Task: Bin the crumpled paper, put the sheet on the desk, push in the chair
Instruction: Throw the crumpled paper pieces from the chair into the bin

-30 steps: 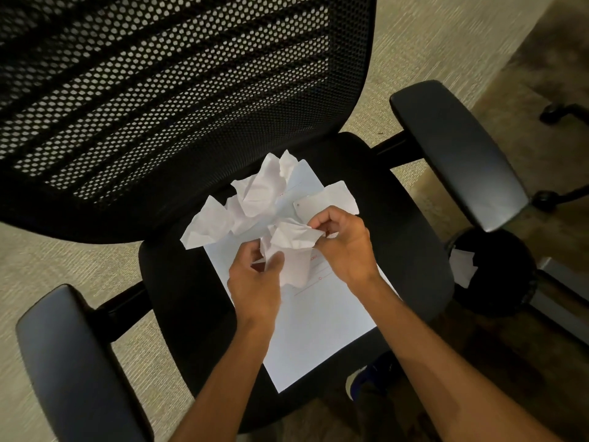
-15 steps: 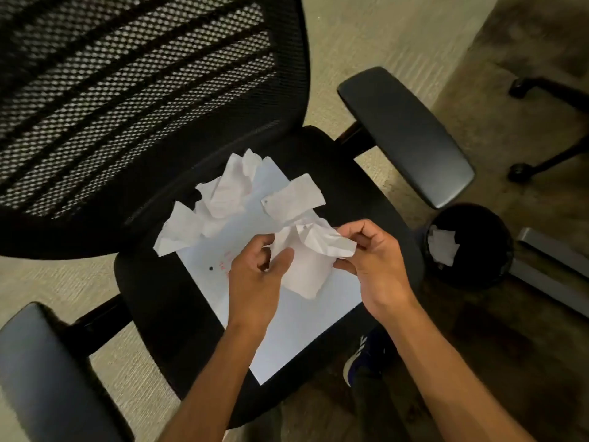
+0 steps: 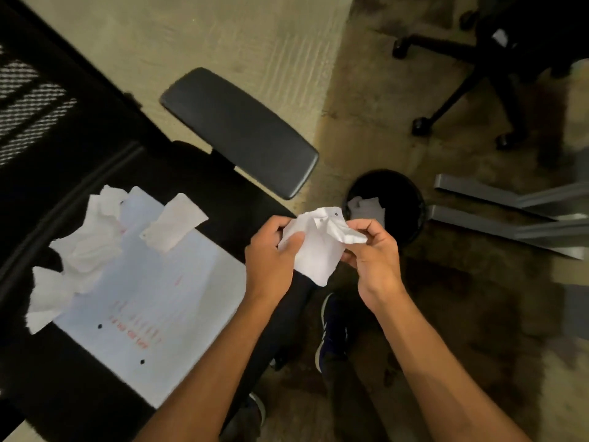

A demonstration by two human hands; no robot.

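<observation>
So the binning part is only just getting going, I'd say. The left hand (image 3: 272,250) and right hand (image 3: 373,253) are both pinching one piece of crumpled paper (image 3: 318,250), holding it in the air just off the front corner of the chair (image 3: 239,129) and near the black bin (image 3: 408,189), not over it yet. One white scrap (image 3: 366,207) is already lying inside the bin, so at least one piece looks done. A few more crumpled wads (image 3: 83,250) and a smaller creased slip (image 3: 173,223) are sitting on the flat sheet (image 3: 153,298), which is lying on the chair seat. What's left, as I'm reading it: dropping this piece, clearing the others, moving the sheet to the desk (I'm not seeing a desktop here, just some grey metal legs (image 3: 510,212) on the floor), then pushing the chair in.
</observation>
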